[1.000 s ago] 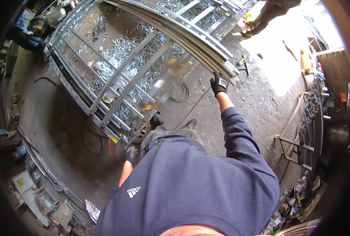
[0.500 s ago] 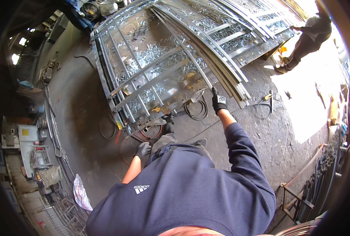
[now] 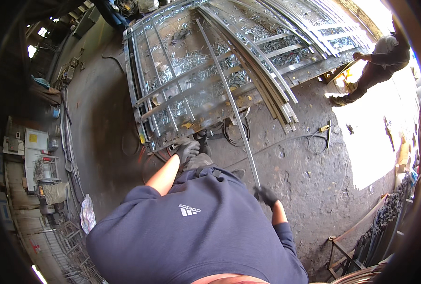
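A: Status of hands?
B: Right hand point(image 3: 266, 195) is clamped on the near end of a long steel bar point(image 3: 228, 97), which runs toward 12 o'clock over the gate frame point(image 3: 182, 85). Left hand point(image 3: 188, 150) is free, apart, fingers curled.
A: Risk?
B: One-handed, the far end may swing or snag the coiled cable point(image 3: 234, 130); co-worker point(image 3: 376, 61) stands at 2 o'clock.

A long metal bar point(image 3: 229, 102) was gripped at its near end by the gloved right hand point(image 3: 266, 195); the gloved left hand point(image 3: 187, 150) was held near the metal gate frame point(image 3: 172, 94).
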Demonstrator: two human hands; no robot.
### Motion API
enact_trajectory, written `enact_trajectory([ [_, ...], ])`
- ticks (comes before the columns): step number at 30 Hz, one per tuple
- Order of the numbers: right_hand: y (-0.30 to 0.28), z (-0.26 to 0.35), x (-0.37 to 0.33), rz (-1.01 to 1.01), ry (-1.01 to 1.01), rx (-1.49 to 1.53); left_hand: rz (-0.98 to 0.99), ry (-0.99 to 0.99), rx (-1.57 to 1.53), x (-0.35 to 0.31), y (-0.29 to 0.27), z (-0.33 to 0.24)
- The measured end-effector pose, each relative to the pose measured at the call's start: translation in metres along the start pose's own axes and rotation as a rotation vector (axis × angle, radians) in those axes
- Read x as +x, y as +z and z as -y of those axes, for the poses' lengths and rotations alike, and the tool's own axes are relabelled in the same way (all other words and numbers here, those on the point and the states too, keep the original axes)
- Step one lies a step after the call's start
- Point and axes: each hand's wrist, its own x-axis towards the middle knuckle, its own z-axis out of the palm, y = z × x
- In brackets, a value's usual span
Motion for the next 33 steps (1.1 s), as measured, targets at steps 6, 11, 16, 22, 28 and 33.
enact_trajectory([
  [6, -0.007, -0.063, -0.11, 0.012, 0.483, -0.048, 0.134, 0.072, 0.001, 0.039, 0.078, -0.034],
  [11, 0.025, -0.031, -0.024, -0.417, 0.29, 0.23, 0.187, -0.042, -0.234, 0.087, 0.13, -0.029],
  [16, 0.063, -0.01, -0.025, -0.596, 0.244, -0.072, 0.213, -0.063, -0.489, 0.122, 0.156, -0.032],
  [22, 0.08, 0.0, -0.069, -0.502, 0.33, 0.055, 0.358, 0.107, -0.733, 0.135, 0.163, -0.064],
  [28, 0.087, -0.043, -0.122, -0.325, 0.455, -0.027, 0.127, 0.206, -0.546, 0.142, 0.144, -0.073],
  [33, 0.102, -0.075, -0.157, -0.569, 0.496, 0.001, 0.006, 0.248, -0.562, 0.181, 0.099, -0.061],
])
